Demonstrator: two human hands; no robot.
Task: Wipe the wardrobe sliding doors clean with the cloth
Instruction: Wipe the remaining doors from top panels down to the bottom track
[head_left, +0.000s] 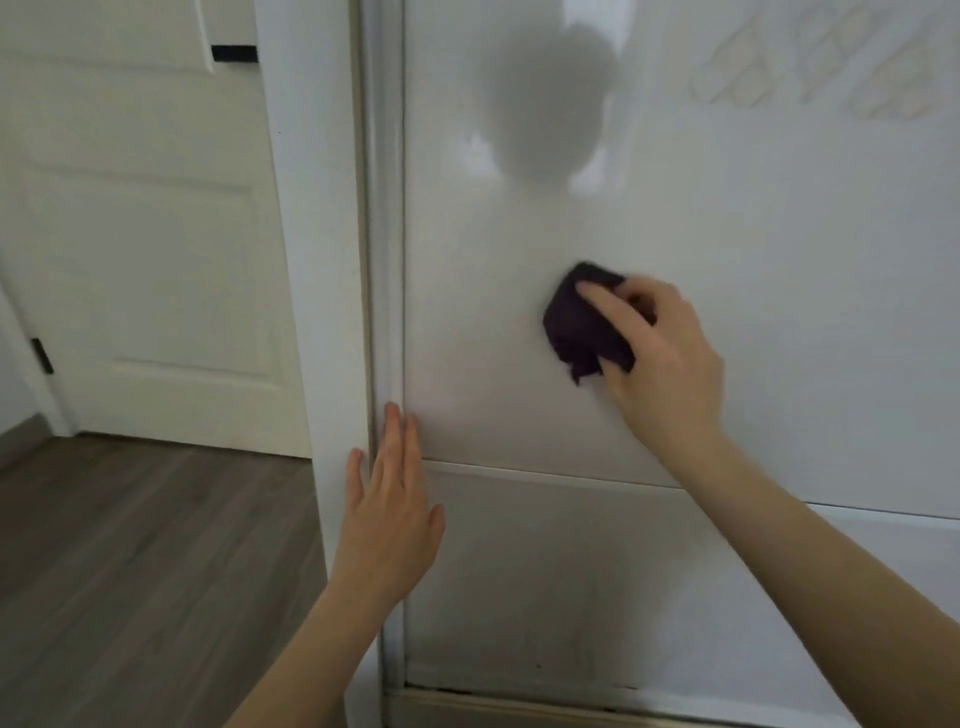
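Observation:
A glossy white wardrobe sliding door (727, 234) fills the right of the view, with a horizontal strip dividing its upper and lower panels. My right hand (660, 353) grips a crumpled dark purple cloth (576, 322) and holds it against the upper panel near its middle. My left hand (395, 499) lies flat with straight fingers on the door's left frame edge (387, 260), just about level with the dividing strip. A blurred reflection of a head shows in the upper panel.
A white wall post (311, 260) stands left of the wardrobe. Behind it is a white panelled room door (145, 234) with black hinges. Grey wood flooring (130, 571) covers the lower left. A metal track (519, 706) runs along the wardrobe's bottom.

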